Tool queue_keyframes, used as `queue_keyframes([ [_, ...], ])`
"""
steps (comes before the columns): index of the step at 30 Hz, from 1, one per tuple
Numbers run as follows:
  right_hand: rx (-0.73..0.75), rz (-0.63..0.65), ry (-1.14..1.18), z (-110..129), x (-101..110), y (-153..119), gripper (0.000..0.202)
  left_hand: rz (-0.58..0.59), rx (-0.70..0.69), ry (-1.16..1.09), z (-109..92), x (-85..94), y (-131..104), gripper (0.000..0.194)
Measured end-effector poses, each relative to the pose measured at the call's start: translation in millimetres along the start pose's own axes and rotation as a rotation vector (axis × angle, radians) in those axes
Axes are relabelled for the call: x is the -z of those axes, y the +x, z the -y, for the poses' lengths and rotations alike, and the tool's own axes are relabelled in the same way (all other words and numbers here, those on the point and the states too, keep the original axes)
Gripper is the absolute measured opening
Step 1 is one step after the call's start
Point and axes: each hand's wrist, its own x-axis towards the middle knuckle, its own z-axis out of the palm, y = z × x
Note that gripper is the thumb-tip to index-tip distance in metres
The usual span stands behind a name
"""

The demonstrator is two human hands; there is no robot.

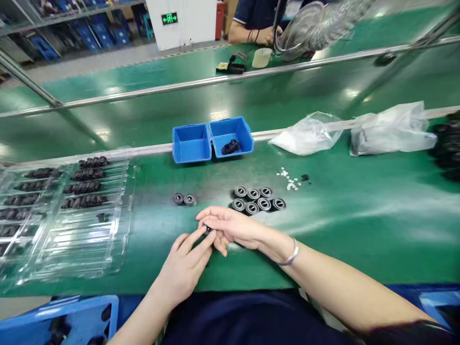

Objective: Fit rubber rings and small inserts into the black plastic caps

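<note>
A small dark part (208, 230) was pinched between left grip (185, 263) and right grip (232, 225) — easily dropped, perhaps, were either hold loosened.

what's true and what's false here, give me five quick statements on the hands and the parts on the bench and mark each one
1. The left hand and the right hand meet at a small dark part. True.
2. A bracelet circles the left wrist. False: the silvery bracelet is on the right wrist.
3. Black loops lie in the left blue bin. False: the black loops lie in the right blue bin.
4. Two round black parts stand apart from a group of seven. True.
5. The small white pieces lie in a clear plastic tray. False: the small white pieces lie loose on the green work surface.
</note>
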Motion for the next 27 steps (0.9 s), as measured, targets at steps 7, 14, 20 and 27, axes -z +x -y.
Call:
queue_keyframes([
  [7, 0.017, 0.014, 0.072, -0.8, 0.1, -1.9, 0.032, 0.038, -0.039, 0.013, 0.5, 2.2, 1.8, 0.043],
  [14, 0.059, -0.013, -0.022, -4.2, 1.8, -1.8, 0.027, 0.051, -0.083, -0.021, 2.3, 2.1, -4.1, 0.04],
  [20, 0.052, 0.003, 0.035, -2.3, -0.6, -2.6, 0.027, 0.012, -0.064, -0.005, 3.4, 3.1, -0.5, 0.039],
  [27, 0.037, -0.023, -0.011, -3.1, 0.7, -2.3, 0.022, 0.056, -0.048, 0.01, 1.1, 3.2, -1.2, 0.043],
])
